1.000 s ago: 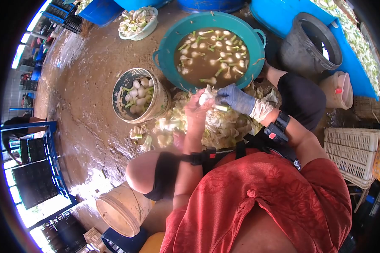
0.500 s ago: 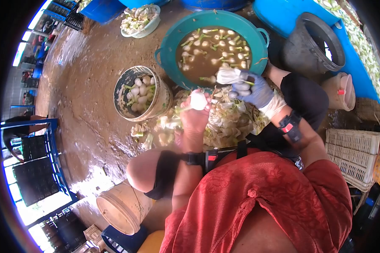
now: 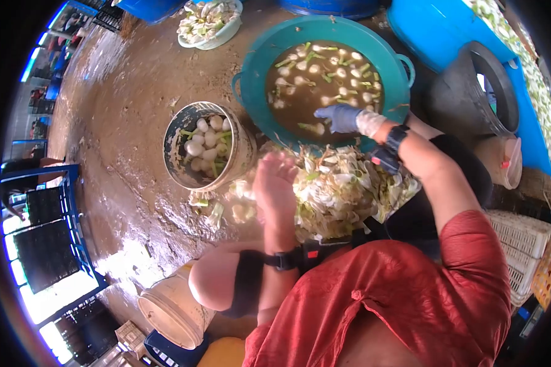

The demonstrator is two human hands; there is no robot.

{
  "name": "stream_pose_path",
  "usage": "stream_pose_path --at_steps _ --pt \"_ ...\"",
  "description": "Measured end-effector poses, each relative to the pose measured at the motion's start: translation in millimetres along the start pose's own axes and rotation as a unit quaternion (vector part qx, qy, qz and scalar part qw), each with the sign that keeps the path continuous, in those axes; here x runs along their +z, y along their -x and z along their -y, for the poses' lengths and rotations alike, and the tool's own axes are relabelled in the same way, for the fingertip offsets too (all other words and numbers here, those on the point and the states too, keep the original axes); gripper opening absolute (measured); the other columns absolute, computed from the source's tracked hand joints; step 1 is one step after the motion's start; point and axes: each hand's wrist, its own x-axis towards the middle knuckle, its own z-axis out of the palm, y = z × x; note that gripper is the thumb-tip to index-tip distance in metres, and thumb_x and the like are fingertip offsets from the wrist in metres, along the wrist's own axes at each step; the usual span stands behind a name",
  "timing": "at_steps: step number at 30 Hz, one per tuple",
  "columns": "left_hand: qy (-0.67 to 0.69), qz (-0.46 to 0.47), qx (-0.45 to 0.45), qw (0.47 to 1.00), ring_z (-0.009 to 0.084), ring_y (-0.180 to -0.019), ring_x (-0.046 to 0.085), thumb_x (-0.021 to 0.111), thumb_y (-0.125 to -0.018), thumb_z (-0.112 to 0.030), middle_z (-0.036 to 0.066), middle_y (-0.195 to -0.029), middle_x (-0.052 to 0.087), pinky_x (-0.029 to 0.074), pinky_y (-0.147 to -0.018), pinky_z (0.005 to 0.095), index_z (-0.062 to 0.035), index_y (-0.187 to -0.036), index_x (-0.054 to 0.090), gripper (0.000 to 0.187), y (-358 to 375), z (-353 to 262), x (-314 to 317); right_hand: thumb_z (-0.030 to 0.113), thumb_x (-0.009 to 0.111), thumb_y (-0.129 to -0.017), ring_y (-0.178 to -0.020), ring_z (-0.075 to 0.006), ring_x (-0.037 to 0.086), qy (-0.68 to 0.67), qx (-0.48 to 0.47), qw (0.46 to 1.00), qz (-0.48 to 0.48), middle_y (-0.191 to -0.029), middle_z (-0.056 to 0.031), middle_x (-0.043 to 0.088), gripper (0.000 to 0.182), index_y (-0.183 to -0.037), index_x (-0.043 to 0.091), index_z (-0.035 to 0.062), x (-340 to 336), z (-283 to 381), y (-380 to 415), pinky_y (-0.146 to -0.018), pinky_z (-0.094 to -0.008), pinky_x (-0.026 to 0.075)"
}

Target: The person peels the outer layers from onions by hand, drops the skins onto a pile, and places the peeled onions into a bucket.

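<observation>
My left hand [image 3: 277, 183], bare and slightly blurred, is raised beside a heap of peeled skins and leaves [image 3: 333, 189]; its fingers look stretched out, with nothing visible in them. In a blue-grey glove, my right hand [image 3: 341, 117] reaches over the near side of the green tub [image 3: 254, 67]. Its fingers extend over the muddy water, and no held thing shows. Just under them floats a white bulb with a green stem [image 3: 317, 128], like fresh garlic. Several similar bulbs [image 3: 300, 81] float farther back. To the left, a dirty bucket [image 3: 242, 144] holds several cleaned white bulbs [image 3: 209, 142].
A pale basin of trimmings [image 3: 209, 43] stands at the back left. On the right are a black bucket [image 3: 447, 92], a blue sheet [image 3: 536, 122], a small pail [image 3: 502, 162] and white crates [image 3: 517, 244]. A beige bucket [image 3: 168, 312] lies tipped at lower left on the wet floor.
The white bulb has left my left hand. My right hand has moved forward and down over the tub, and the white bundle it held is no longer seen. The view has shifted slightly.
</observation>
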Motion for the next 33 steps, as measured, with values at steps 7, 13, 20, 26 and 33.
stream_pose_path --at_steps 7,13,20,26,33 --pt "-0.04 -0.05 -0.045 0.997 0.0239 -0.087 0.062 0.051 -0.092 -0.024 0.014 -0.101 0.061 0.052 -0.071 0.0317 -0.0028 -0.104 0.054 0.024 -8.2 5.1 -3.2 0.024 0.056 -0.084 -0.084 -0.0338 0.064 0.306 -0.058 0.939 0.149 -0.093 -0.0178 0.066 0.027 -0.102 0.064 0.0057 89.9 -14.5 -95.7 -0.078 -0.0387 0.049" --pt "-0.177 -0.08 0.042 0.98 0.021 -0.081 0.061 0.063 -0.084 -0.01 0.014 -0.098 0.062 0.05 -0.07 0.029 0.0022 -0.117 0.052 0.037 -10.3 22.6 -7.9 0.02 0.062 -0.079 -0.081 -0.0282 0.064 -0.094 -0.264 0.959 -0.037 -0.093 -0.0126 0.065 0.033 -0.109 0.056 0.0079 14.6 41.2 -16.4 -0.073 -0.0352 0.051" --pt "-0.457 0.031 0.076 0.886 0.0119 -0.082 0.057 0.064 -0.083 -0.011 0.009 -0.095 0.063 0.046 -0.072 0.0234 0.0009 -0.128 0.044 0.051 1.6 21.1 12.4 0.057 0.045 -0.088 -0.055 -0.0247 0.061 -0.628 0.126 0.754 0.146 -0.076 -0.0158 0.064 0.059 -0.101 0.056 0.0004 -4.6 129.8 64.4 -0.057 -0.0369 0.054" --pt "-0.263 0.024 0.079 0.961 0.0154 -0.088 0.061 0.063 -0.085 -0.01 0.009 -0.102 0.061 0.052 -0.075 0.0276 0.0031 -0.125 0.045 0.046 9.4 20.2 7.0 0.029 0.061 -0.087 -0.063 -0.0189 0.061 -0.343 -0.073 0.921 -0.171 -0.077 -0.0097 0.065 0.029 -0.091 0.062 0.0002 8.6 111.2 80.3 -0.062 -0.03 0.052" --pt "-0.246 0.06 0.052 0.966 0.019 -0.079 0.064 0.059 -0.085 -0.005 0.012 -0.097 0.062 0.055 -0.069 0.0293 0.0076 -0.125 0.043 0.045 26.4 17.0 22.4 0.017 0.066 -0.076 -0.071 -0.0246 0.062 -0.163 -0.108 0.937 -0.29 -0.079 -0.0126 0.063 0.018 -0.091 0.064 0.0051 2.1 140.2 118.3 -0.068 -0.0341 0.049"
